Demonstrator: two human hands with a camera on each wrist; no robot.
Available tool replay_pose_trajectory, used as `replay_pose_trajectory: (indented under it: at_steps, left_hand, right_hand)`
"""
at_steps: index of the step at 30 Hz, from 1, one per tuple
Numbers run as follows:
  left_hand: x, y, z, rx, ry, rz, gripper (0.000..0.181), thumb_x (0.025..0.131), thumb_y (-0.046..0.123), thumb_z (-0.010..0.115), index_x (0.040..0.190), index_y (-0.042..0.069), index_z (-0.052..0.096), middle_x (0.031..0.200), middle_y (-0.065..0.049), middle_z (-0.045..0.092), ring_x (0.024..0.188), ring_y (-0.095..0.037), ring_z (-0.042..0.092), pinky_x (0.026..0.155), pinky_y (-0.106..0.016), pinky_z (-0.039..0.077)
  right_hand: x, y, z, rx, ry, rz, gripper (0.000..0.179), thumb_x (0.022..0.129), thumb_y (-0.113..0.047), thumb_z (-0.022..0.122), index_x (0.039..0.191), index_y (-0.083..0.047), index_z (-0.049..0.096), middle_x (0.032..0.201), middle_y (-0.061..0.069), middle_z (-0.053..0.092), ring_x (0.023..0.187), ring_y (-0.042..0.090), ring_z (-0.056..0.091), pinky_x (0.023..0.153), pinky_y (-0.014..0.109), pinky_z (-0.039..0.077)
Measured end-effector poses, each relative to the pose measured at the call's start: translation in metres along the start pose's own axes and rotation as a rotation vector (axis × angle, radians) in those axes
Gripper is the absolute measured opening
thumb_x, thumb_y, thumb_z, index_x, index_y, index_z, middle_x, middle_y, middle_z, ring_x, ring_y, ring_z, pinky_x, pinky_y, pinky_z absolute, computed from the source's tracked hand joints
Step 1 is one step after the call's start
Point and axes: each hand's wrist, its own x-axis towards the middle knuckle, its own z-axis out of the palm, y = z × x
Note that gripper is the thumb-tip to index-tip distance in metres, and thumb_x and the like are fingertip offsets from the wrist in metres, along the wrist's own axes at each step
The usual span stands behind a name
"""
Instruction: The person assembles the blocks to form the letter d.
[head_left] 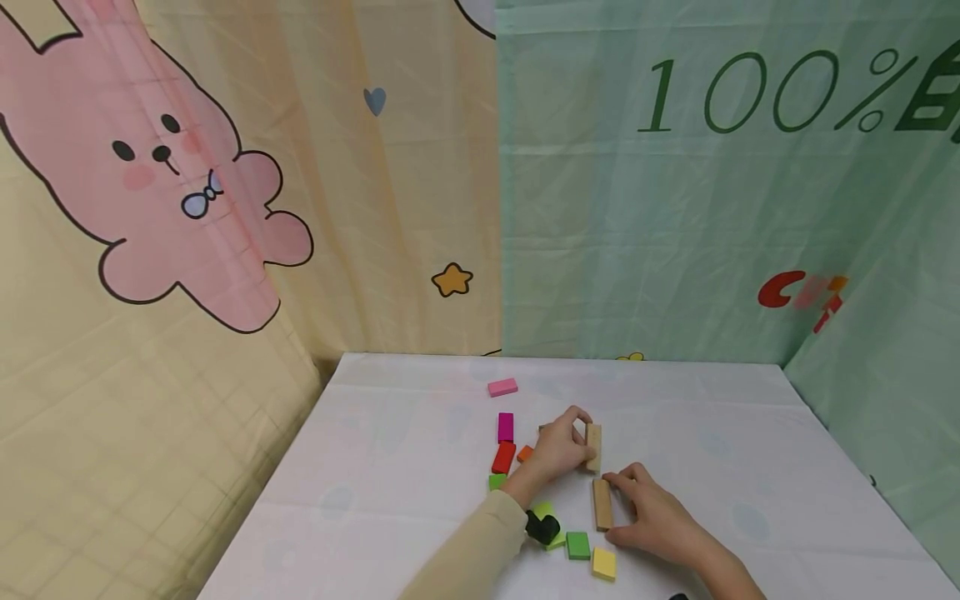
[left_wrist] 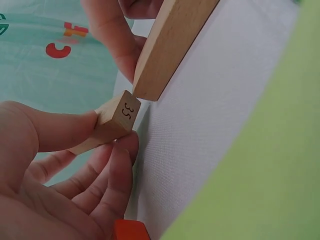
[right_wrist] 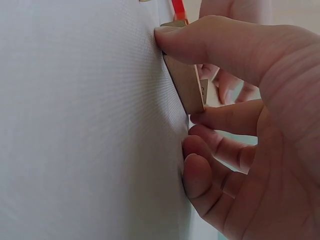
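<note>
My left hand (head_left: 557, 452) pinches a plain wooden block (head_left: 594, 447) between thumb and fingers. The number 35 is printed on the end of that block (left_wrist: 120, 117) in the left wrist view. Nearer the body, my right hand (head_left: 660, 518) grips a second plain wooden block (head_left: 602, 505) by its two ends, thumb at the near end and index finger at the far one. It lies along the tabletop in the right wrist view, where its long side (right_wrist: 186, 82) shows. The two blocks stand end to end, their corners close together.
Left of the hands run coloured blocks: pink (head_left: 502, 387), magenta (head_left: 506, 427), red (head_left: 504, 457) and orange (head_left: 525, 453). Green (head_left: 578, 546) and yellow (head_left: 603, 564) blocks lie nearer the front. My left sleeve hides part of the white table (head_left: 360, 467). Printed curtains stand behind.
</note>
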Motion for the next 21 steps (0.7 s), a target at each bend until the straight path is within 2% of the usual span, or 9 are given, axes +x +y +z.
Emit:
replay_pose_trajectory:
  at_steps: [7, 11, 16, 21]
  left_hand:
    - [-0.0010, -0.0022, 0.0015, 0.025, -0.012, -0.020, 0.036, 0.085, 0.007, 0.080, 0.111, 0.021, 0.059, 0.070, 0.002, 0.060, 0.058, -0.011, 0.056, 0.054, -0.024, 0.045]
    - [-0.0026, -0.0019, 0.0014, 0.080, -0.031, -0.039, 0.037, 0.084, 0.010, 0.081, 0.113, 0.019, 0.060, 0.072, 0.002, 0.059, 0.060, -0.011, 0.054, 0.055, -0.025, 0.045]
    - [-0.0055, 0.0008, 0.0007, 0.189, -0.049, -0.094, 0.043, 0.080, 0.017, 0.086, 0.117, 0.018, 0.064, 0.084, 0.004, 0.060, 0.073, -0.013, 0.054, 0.066, -0.030, 0.048]
    - [-0.0087, 0.0033, -0.0044, 0.243, -0.097, -0.089, 0.054, 0.077, 0.024, 0.089, 0.123, 0.014, 0.064, 0.092, 0.006, 0.059, 0.082, -0.013, 0.053, 0.076, -0.031, 0.049]
  right_hand:
    - [0.0000, -0.0005, 0.0003, -0.012, 0.012, -0.006, 0.084, 0.066, -0.034, 0.092, 0.137, -0.003, 0.059, 0.111, 0.000, 0.045, 0.075, 0.011, 0.042, 0.058, 0.026, 0.036]
    - [-0.0001, -0.0003, 0.0008, -0.010, 0.014, -0.014, 0.086, 0.066, -0.034, 0.092, 0.138, -0.001, 0.058, 0.112, 0.000, 0.045, 0.075, 0.010, 0.042, 0.058, 0.025, 0.036]
    - [0.0000, -0.0007, 0.0020, -0.005, 0.017, -0.016, 0.087, 0.066, -0.035, 0.092, 0.138, 0.000, 0.058, 0.112, 0.000, 0.045, 0.076, 0.010, 0.042, 0.059, 0.025, 0.037]
    - [-0.0009, -0.0023, 0.0005, 0.004, 0.023, 0.019, 0.088, 0.064, -0.035, 0.094, 0.137, 0.000, 0.059, 0.111, -0.001, 0.045, 0.076, 0.012, 0.042, 0.058, 0.026, 0.036]
